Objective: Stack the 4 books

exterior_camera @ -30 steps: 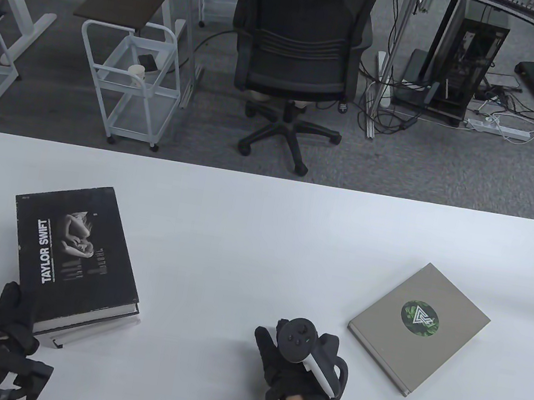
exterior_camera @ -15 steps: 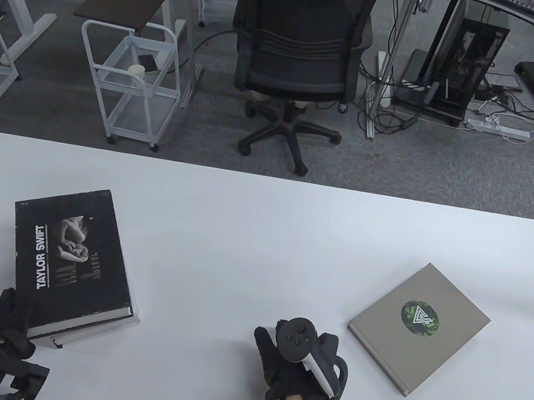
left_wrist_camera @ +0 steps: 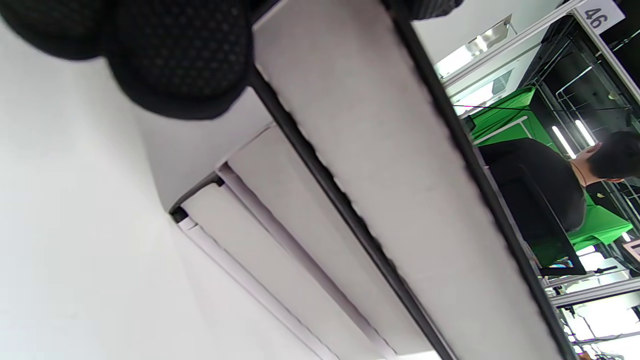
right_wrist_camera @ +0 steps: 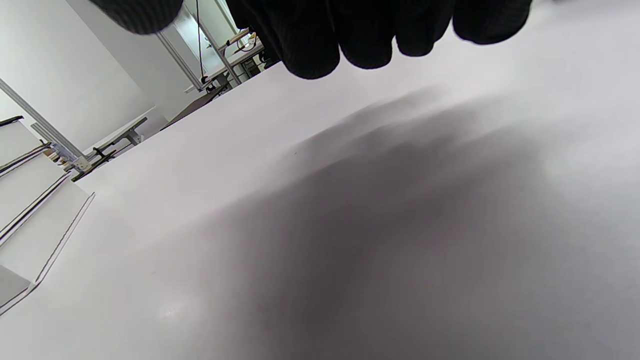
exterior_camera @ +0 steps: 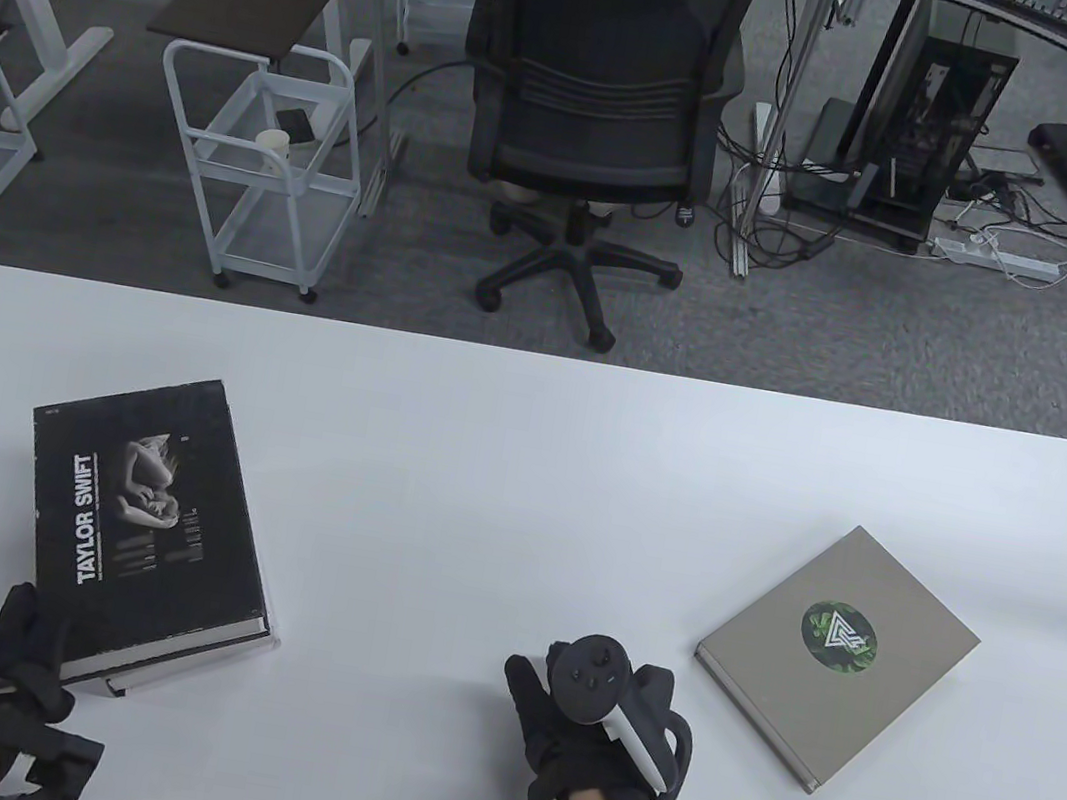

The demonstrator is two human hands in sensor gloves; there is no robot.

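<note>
A thick black book (exterior_camera: 150, 517) lies on top of a stack at the table's left; lower books (exterior_camera: 145, 678) peek out under its near edge. A thin grey book (exterior_camera: 835, 656) with a green round emblem lies alone at the right. My left hand (exterior_camera: 29, 629) grips the black book's near left corner. In the left wrist view the fingers (left_wrist_camera: 180, 55) sit under its page block (left_wrist_camera: 400, 200), above the lower books (left_wrist_camera: 280, 240). My right hand (exterior_camera: 579, 721) rests on the table, holding nothing, left of the grey book; its fingers (right_wrist_camera: 350, 30) hang over bare table.
The white table (exterior_camera: 524, 459) ends at a far edge near the middle of the table view. Behind it stand a black office chair (exterior_camera: 597, 96) and a white cart (exterior_camera: 257, 164) on the floor. The stack shows at the right wrist view's left edge (right_wrist_camera: 30, 210).
The black book has turned slightly on the stack, its far edge shifting a little nearer. My left hand shifted with it. The right hand and grey book have hardly moved.
</note>
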